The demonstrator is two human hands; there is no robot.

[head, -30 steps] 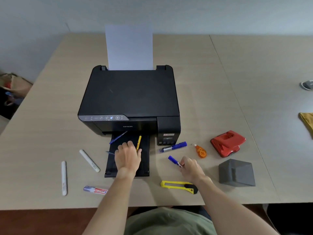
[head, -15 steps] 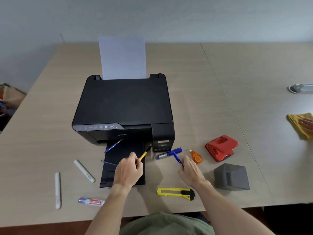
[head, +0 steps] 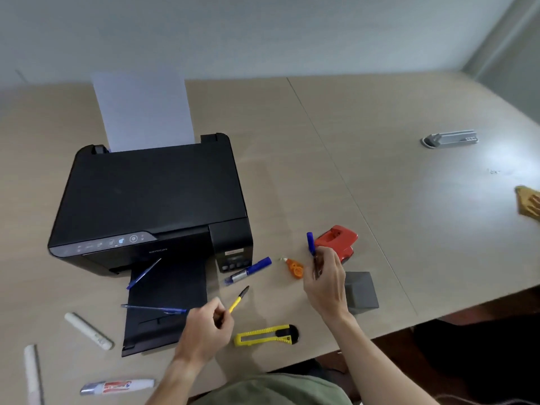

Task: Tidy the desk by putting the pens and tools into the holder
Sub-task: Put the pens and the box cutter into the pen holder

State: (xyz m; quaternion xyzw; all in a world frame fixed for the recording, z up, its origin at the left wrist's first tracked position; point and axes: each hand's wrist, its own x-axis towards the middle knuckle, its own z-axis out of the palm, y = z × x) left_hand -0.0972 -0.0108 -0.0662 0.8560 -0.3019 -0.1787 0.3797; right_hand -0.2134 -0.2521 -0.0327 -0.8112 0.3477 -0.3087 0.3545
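Head view: the left hand (head: 204, 331) pinches a yellow pen (head: 238, 300) above the desk (head: 380, 200) just right of the printer's output tray (head: 166, 302), while the right hand (head: 325, 283) grips a blue-capped pen (head: 311, 243) upright, close above the grey holder (head: 361, 290). The step in hand appears to be carrying both pens to the holder; the next move calls for tipping each pen point-down into its opening, which is not visible here. A blue marker (head: 248, 270), two blue pens (head: 143, 273) and a yellow utility knife (head: 266, 334) remain loose.
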